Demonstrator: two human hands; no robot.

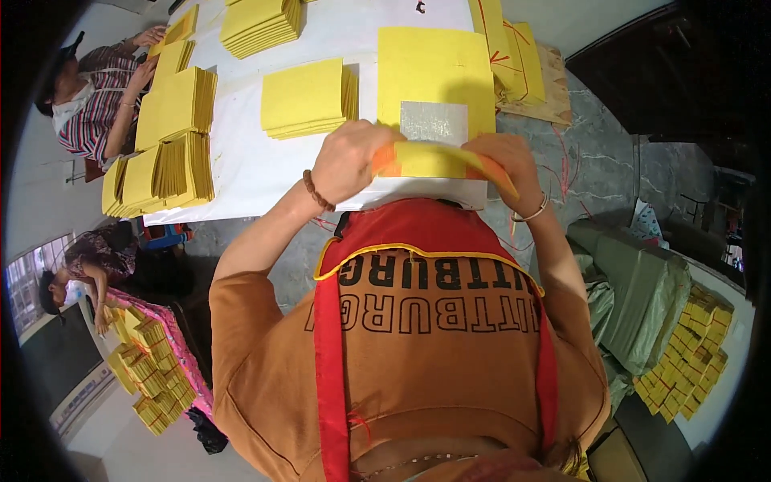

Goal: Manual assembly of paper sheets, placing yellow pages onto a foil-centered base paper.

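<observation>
My left hand [352,161] and my right hand [507,162] are closed on the two ends of a yellow paper sheet [432,161] with orange end parts. The sheet bows upward between them above the table's near edge; whether it is one sheet or several cannot be made out. Just beyond it lies a large stack of yellow paper [434,68], with a silver-grey rectangle [434,122] on its near part. Left of my hands stands a smaller stack of yellow paper [303,96], its layers fanned at the edges. My fingertips are partly hidden.
More yellow stacks [173,112] line the white table's [241,161] left side, where a person [92,104] handles paper. Another person [96,265] leans over bundles [148,365] at lower left. Tied yellow packs [522,64] sit at far right, and green-wrapped goods [642,289] stand right.
</observation>
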